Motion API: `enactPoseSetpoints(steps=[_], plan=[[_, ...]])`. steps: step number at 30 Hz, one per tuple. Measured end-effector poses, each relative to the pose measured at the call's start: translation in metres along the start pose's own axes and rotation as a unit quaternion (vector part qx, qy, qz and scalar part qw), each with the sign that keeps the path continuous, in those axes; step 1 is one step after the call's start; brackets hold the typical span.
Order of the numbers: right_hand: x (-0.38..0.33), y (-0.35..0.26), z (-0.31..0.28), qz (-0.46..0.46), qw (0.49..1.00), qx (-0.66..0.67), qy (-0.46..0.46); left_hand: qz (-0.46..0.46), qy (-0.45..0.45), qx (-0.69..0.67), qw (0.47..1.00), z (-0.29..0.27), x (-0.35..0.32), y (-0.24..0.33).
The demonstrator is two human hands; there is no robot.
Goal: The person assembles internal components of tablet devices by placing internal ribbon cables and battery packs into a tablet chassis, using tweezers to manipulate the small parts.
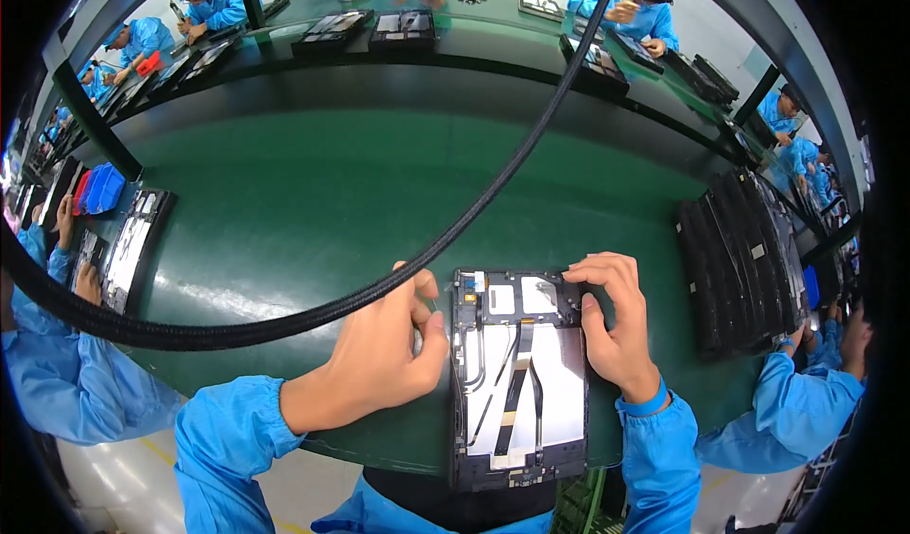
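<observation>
An opened tablet (569, 382) lies in front of me with its inside facing up, its lower end reaching the near table edge. Flat black cables cross its white inner face, and dark circuit parts line the top. My right hand (618, 325) curves around the tablet's upper right corner, thumb and fingertips on the edge. Just left of the tablet is my left hand (384, 344), fingers curled and thumb bent in. Something thin and small may be between those fingers; I cannot make it out.
A thick black braided cable (474, 207) loops across the view above the green table (284, 202). At the right stands a stack of black trays (739, 264). Another opened device (137, 250) and blue bins (102, 189) are at the left. Co-workers sit on both sides and opposite.
</observation>
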State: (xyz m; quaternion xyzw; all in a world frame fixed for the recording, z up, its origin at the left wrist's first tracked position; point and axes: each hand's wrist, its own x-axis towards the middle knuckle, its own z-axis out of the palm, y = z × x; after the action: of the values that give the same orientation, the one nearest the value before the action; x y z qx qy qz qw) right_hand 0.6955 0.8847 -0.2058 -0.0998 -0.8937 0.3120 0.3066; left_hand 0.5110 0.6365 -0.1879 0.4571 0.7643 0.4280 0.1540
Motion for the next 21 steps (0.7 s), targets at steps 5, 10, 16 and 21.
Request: enactPoseSetpoints(steps=[5, 10, 16, 21], plan=[[0.000, 0.002, 0.003, -0.002, 1.000, 0.006, 0.004, -0.122, -0.071, -0.066, 0.988, 0.001, 0.016, -0.002], [0.003, 0.001, 0.006, -0.003, 1.000, 0.005, 0.008, -0.168, -0.091, -0.130, 0.973, 0.006, 0.019, -0.010], [0.015, -0.031, -0.001, -0.167, 0.985, 0.037, 0.007, 0.007, -0.044, -0.213, 0.976, -0.002, 0.009, -0.001], [0.019, -0.082, 0.028, -0.051, 0.949, 0.220, -0.222, 0.329, 0.074, -0.192, 0.922, 0.001, 0.008, -0.011]])
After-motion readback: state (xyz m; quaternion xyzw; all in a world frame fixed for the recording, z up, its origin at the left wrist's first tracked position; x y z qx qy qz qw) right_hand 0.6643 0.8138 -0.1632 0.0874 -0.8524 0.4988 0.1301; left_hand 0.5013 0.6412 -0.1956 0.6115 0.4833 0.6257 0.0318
